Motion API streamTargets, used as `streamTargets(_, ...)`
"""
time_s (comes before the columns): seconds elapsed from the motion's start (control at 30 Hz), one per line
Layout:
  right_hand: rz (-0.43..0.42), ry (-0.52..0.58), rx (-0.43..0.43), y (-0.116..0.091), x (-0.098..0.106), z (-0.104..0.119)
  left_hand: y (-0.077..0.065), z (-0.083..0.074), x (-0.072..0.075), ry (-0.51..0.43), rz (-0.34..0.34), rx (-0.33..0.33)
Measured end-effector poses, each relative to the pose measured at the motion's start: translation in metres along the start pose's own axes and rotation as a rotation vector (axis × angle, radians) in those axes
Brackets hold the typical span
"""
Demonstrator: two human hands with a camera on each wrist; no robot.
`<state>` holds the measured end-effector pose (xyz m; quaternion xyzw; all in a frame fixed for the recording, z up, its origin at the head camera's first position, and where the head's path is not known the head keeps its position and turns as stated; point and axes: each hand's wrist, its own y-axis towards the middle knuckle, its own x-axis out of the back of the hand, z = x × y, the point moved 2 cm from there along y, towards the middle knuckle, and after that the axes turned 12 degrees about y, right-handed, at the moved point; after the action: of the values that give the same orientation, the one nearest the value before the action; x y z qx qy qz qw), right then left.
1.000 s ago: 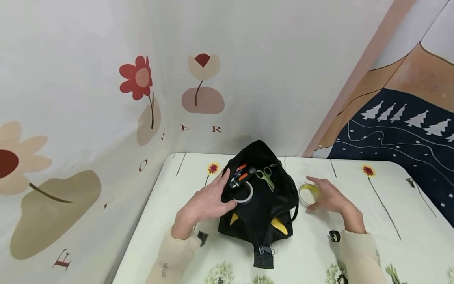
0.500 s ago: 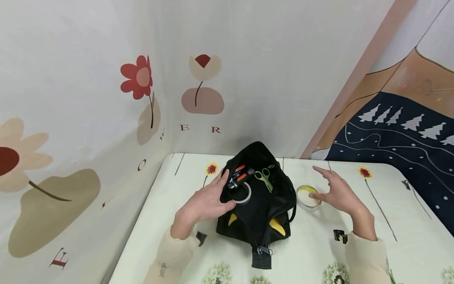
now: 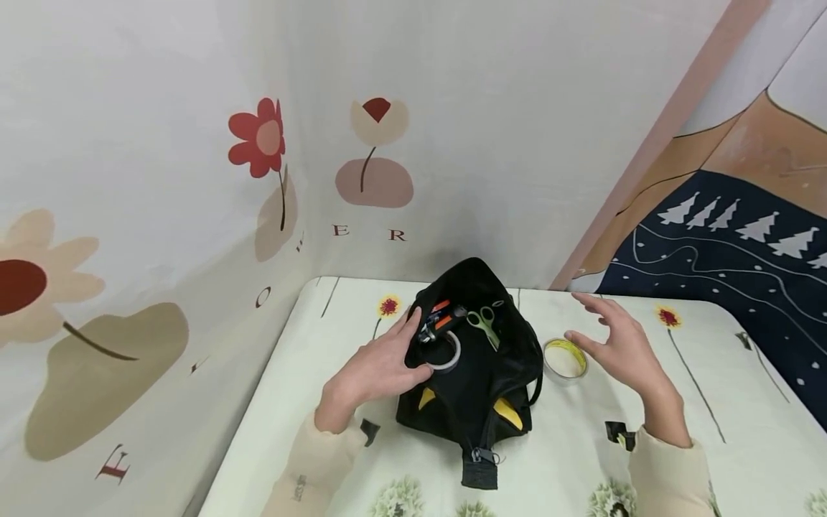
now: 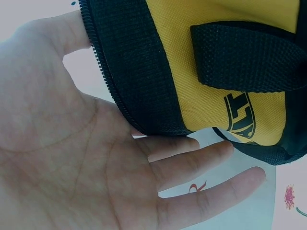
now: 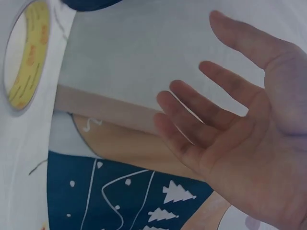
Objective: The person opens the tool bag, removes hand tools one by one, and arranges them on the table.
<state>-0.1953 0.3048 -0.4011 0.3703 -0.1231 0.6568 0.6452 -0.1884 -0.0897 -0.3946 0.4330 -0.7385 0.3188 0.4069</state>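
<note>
A black-and-yellow zip bag (image 3: 474,424) lies open-mouthed at the middle of the table. My left hand (image 3: 377,370) touches its left rim, thumb and fingers spread; in the left wrist view its fingers (image 4: 211,199) extend fairly straight beside the yellow side (image 4: 211,110). Inside the bag are green-handled scissors (image 3: 484,327), a pale tape roll (image 3: 456,353) and black-and-orange tools (image 3: 441,319), partly overlapping. A tape roll with a yellow inner ring (image 3: 565,346) lies on the table right of the bag. My right hand (image 3: 629,352) hovers beside it, fingers apart, holding nothing.
The table (image 3: 304,359) has a white flower-print cover. Patterned cloth walls stand behind (image 3: 491,143) and at the left (image 3: 161,237). A black strap with a zipper pull (image 3: 479,470) extends from the bag toward the front.
My right hand has let go of the yellow-ringed tape roll and drawn back up and to the right. The roll stays on the table. My left hand keeps its place at the bag.
</note>
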Motion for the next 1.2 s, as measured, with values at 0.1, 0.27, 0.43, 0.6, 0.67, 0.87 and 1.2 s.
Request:
streamTargets(0.1, -0.069, 0.001, 0.023, -0.003, 0.002, 0.007, 0.002, -0.002, -0.001, 0.003, 0.011, -0.007)
streamTargets(0.27, -0.212, 0.002, 0.059, -0.008, 0.001, 0.022, 0.008, -0.007, -0.004, 0.006, 0.029, -0.034)
streamTargets(0.43, -0.380, 0.107, 0.140, -0.009, -0.014, 0.045, 0.009, -0.011, -0.005, 0.014, 0.040, -0.033)
streamTargets(0.6, -0.436, 0.296, 0.274, 0.002, -0.037, 0.070, 0.009, -0.010, -0.003, 0.027, 0.042, -0.028)
streamTargets(0.67, -0.412, 0.368, 0.316, 0.009, -0.045, 0.079, 0.008, -0.009, -0.001, 0.031, 0.041, -0.023)
streamTargets(0.87, -0.306, 0.471, 0.351, 0.025, -0.065, 0.098, 0.006, -0.006, 0.003, 0.028, 0.049, -0.015)
streamTargets(1.2, -0.098, 0.511, 0.340, 0.046, -0.108, 0.101, 0.002, 0.000, 0.005, 0.013, 0.047, 0.017)
